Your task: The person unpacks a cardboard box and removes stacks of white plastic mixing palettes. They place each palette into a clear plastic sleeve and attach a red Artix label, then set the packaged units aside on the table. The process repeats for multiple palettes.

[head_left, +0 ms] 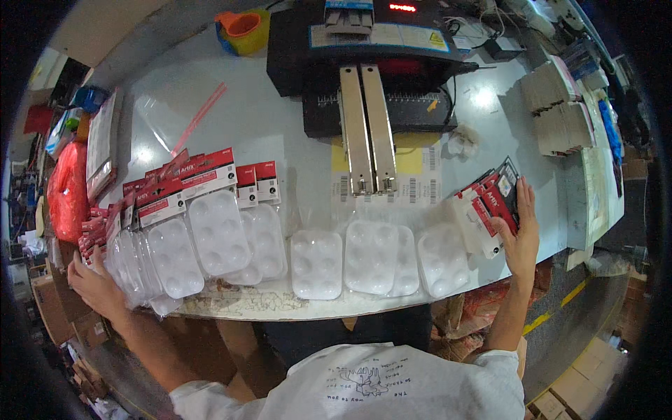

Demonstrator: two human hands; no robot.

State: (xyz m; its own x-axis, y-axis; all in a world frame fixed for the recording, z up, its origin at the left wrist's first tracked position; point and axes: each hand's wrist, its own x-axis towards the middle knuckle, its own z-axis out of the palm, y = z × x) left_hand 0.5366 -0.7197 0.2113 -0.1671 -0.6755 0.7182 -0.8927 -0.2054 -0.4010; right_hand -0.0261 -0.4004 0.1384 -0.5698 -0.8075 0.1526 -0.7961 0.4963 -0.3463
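At the table's left end, my left hand (98,285) has its fingers apart against bagged white paint palettes (173,257) with red-and-white header cards (186,183); they overlap in a row. On the right, my right hand (520,234) is stretched out along the edge of a bundle of red-and-white header cards (488,208), its thumb spread over the near side. Between my hands, loose white six-well palettes (316,264) lie along the front edge. Another palette (442,260) sits just left of the card bundle.
A black machine (364,42) with two metal rails (367,129) stands at the back centre, over printed label sheets (420,183). Stacked cards (560,112) are at the far right. A red plastic bag (68,192) lies at the left, and an orange cup (241,26) at the back.
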